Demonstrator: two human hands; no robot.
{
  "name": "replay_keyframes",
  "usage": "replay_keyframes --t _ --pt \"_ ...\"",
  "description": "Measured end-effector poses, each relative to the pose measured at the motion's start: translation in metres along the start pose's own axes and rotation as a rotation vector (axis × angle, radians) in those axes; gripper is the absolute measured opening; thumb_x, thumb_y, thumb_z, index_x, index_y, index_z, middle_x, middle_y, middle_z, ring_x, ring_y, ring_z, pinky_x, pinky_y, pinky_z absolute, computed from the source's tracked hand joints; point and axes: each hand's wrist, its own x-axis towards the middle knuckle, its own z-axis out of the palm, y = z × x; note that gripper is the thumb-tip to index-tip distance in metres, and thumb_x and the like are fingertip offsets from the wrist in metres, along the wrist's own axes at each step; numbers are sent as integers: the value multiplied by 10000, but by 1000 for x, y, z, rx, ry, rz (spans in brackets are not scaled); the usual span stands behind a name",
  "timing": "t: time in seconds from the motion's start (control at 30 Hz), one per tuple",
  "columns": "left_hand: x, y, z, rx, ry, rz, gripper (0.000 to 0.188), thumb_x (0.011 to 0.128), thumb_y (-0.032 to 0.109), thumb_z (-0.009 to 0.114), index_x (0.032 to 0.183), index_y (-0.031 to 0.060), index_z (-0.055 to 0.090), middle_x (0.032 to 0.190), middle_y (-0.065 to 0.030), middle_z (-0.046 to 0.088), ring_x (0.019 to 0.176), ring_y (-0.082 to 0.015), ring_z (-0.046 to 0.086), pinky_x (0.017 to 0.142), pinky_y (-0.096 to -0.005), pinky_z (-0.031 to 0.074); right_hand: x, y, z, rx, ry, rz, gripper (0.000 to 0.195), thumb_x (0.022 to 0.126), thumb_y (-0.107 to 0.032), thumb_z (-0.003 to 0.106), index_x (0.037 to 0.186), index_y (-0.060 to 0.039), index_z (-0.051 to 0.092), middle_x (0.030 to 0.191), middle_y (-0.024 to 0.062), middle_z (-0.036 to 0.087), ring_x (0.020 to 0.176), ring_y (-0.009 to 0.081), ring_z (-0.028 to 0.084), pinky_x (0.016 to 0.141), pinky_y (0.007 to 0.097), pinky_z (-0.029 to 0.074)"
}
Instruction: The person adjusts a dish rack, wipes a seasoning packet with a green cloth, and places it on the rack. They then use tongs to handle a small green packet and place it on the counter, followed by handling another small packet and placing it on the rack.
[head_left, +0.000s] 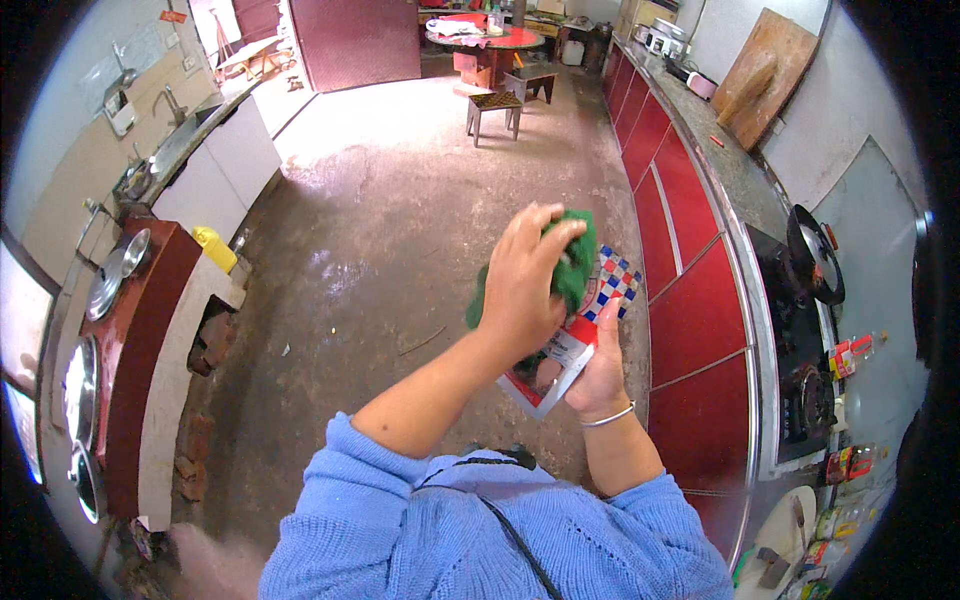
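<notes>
My left hand (521, 274) is bent around a crumpled green cloth (576, 262) and presses it against a printed packet. My right hand (604, 360), with a silver bangle at the wrist, grips this packet (553, 375) from its right side, thumb on the front. Blue and white checks with red show at the packet's upper end, and a silver edge at its lower end. It is held tilted above the floor in front of my body. The cloth and my left hand hide its middle. Some writing shows on it.
On the right runs a red-fronted counter (694, 315) with a black gas hob (795, 360), a wok (816, 255) and several bottles. A brick stove (142, 337) with metal lids stands left. Ahead are a stool (493, 109) and a round table (487, 39) on the concrete floor (360, 262).
</notes>
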Motion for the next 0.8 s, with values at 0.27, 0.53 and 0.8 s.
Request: replay_keyframes --t 0.27,0.53,0.8 --pt "-35 26 -3 -102 -193 244 466 614 16 575 1074 72 526 1175 -144 463 1169 -340 381 932 -462 301 8 -12 -15 129 -103 -91 557 874 -523 311 1153 -62 454 1096 99 529 1005 214 524 873 348 422" --pt "-2 -21 -1 -141 -15 -149 459 607 -32 513 1054 71 537 1093 -172 500 1033 -342 469 894 -415 348 8 -5 -6 69 -53 -1 556 891 -482 289 1265 -73 336 1244 118 428 1137 263 420 961 421 325" --pt "-42 24 0 -214 -109 32 627 526 -69 535 1141 33 469 1135 -128 466 1081 -324 403 923 -413 295 23 -12 -16 -91 70 92 733 776 -682 292 1148 -71 450 1093 93 531 981 205 542 836 345 456"
